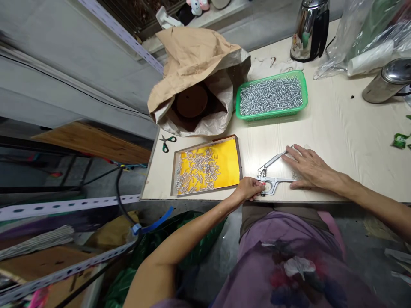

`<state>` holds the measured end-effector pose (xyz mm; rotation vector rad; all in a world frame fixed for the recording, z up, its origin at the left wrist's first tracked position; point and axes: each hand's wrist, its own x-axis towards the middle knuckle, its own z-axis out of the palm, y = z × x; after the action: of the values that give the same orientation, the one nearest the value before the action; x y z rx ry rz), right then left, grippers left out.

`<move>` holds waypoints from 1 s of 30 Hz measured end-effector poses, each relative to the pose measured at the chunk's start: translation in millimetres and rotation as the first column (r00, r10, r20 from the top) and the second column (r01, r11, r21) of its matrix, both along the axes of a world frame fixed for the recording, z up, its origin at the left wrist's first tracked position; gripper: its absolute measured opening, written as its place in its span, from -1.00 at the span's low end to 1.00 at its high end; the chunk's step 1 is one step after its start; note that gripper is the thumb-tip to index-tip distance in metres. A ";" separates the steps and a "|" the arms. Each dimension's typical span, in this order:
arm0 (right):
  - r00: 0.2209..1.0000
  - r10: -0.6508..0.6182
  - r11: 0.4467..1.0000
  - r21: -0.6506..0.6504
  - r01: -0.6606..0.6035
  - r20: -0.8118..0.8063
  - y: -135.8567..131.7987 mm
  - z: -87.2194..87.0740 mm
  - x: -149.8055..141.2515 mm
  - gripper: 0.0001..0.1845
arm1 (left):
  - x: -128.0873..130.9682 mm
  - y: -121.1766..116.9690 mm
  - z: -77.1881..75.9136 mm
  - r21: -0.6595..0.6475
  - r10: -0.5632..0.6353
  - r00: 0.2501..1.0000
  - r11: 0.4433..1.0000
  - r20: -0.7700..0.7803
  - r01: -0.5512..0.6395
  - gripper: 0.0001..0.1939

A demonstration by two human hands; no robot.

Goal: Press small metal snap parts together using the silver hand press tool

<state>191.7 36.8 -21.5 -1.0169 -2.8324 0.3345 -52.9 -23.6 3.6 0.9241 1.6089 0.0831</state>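
A metal hand press tool (pixel 272 173) with two long handles lies on the pale table (pixel 337 132) near its front edge. My left hand (pixel 249 188) is pinched closed at the tool's jaw end, fingers pressed together on something too small to make out. My right hand (pixel 308 167) rests flat over the two handles with fingers spread. Left of the tool lies a shallow wooden tray (pixel 238 158) lined in yellow, holding several small silver metal pieces (pixel 196 172).
A green basket (pixel 271 112) full of silver pieces stands behind. A brown paper sack (pixel 195 81) sits at the back left, green-handled scissors (pixel 166 142) beside it. A steel kettle (pixel 310 30), plastic bags (pixel 362 38) and a metal container (pixel 387 81) stand at the back right.
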 end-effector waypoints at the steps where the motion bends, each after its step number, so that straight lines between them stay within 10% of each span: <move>1: 1.000 0.021 1.000 0.001 -0.021 0.017 6.1 -1.9 -1.0 -0.08 | 0.0 0.2 0.0 -0.004 0.000 1.000 1.000 -0.003 0.000 -0.76; 15: 0.989 -0.010 1.000 0.009 0.008 0.150 10.0 12.7 -14.3 -0.34 | -0.6 -12.7 -2.2 0.123 -0.056 0.988 0.990 -0.145 0.075 -0.71; 17: 0.992 -0.010 1.000 0.008 0.009 0.129 4.6 15.7 -13.8 -0.40 | 3.1 -18.1 -2.8 0.331 -0.127 0.950 0.917 -0.286 0.222 -0.76; 20: 0.994 -0.006 1.000 -0.003 0.006 0.109 -3.9 16.7 -13.9 -0.52 | 16.8 -18.9 -6.7 0.594 -0.216 0.868 0.653 -0.448 0.469 -0.87; 23: 0.993 -0.024 1.000 0.005 0.023 0.115 -9.7 14.3 -13.5 -0.52 | 34.5 -6.2 -15.0 0.658 -0.306 0.771 0.402 -0.558 0.636 -0.56; 30: 0.992 -0.039 0.999 0.000 0.039 0.117 -10.7 14.9 -5.7 -0.33 | 48.0 29.3 -15.4 0.521 -0.500 0.594 0.295 -0.630 0.801 -0.33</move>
<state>186.0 26.1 -6.6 -1.1265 -2.9110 0.2840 -4.9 5.7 -11.8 2.4164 1.3201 0.0124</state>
